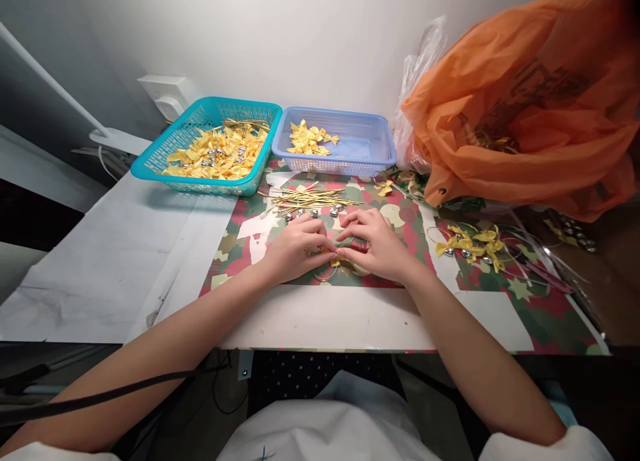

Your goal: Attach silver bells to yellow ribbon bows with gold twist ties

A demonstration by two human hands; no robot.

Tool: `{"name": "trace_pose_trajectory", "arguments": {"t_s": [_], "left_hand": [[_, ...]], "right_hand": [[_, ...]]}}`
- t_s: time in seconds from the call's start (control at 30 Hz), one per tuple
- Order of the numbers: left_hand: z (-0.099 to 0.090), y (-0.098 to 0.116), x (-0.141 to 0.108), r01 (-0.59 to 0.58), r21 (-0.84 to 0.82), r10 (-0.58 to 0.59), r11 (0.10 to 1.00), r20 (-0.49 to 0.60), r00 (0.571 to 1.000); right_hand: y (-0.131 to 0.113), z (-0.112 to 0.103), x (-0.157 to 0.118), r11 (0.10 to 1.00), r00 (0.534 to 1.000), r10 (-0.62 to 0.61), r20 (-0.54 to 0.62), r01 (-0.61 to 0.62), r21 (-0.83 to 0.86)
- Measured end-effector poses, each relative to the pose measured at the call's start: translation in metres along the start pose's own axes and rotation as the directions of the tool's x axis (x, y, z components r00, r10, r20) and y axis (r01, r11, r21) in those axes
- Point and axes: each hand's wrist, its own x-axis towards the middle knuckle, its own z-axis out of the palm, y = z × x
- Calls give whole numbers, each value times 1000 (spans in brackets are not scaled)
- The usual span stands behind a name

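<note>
My left hand point(300, 248) and my right hand point(377, 244) meet over the patterned table cover. Both have thumb and fingers closed around a small yellow ribbon bow point(336, 263), which my fingertips partly hide. A thin wire loop point(326, 276) curves out below the bow. Just beyond my hands lie several small silver bells point(314, 213). Behind the bells is a loose pile of gold twist ties point(315, 198).
A teal basket point(200, 186) holds many yellow bows, some bells and ties. Beside it, a blue basket point(345, 162) contains fewer bows. An orange plastic bag point(500, 68) bulges at right. Several bows with bells and loops point(473, 244) lie below it. A lone bow point(385, 187) rests nearby.
</note>
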Motion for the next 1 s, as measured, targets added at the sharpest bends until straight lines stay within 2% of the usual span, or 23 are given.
{"name": "trace_pose_trajectory", "arguments": {"t_s": [0.07, 0.2, 0.37, 0.63, 0.8, 1.0], "left_hand": [[0, 0, 0, -2, -2, 2, 1000, 2, 1000], [-4, 2, 0, 18, -60, -18, 998, -2, 1000], [-14, 7, -1, 152, -128, -159, 980, -45, 986], [-8, 12, 0, 211, -119, -201, 970, 95, 975], [-5, 11, 0, 208, -112, -196, 972, 106, 975], [-4, 11, -2, 167, -50, -163, 985, 66, 984]], "right_hand": [[-3, 4, -1, 1000, 997, -2, 71, 3, -16], [-1, 3, -3, 1000, 996, 16, 86, -14, -18], [-2, 0, -3, 1000, 997, 14, 78, -12, -26], [-4, 2, -3, 999, 999, -11, 51, 13, -40], [-5, 1, -3, 999, 999, 3, 47, -1, -45], [-5, -4, -3, 999, 999, 25, 22, -25, -29]]}}
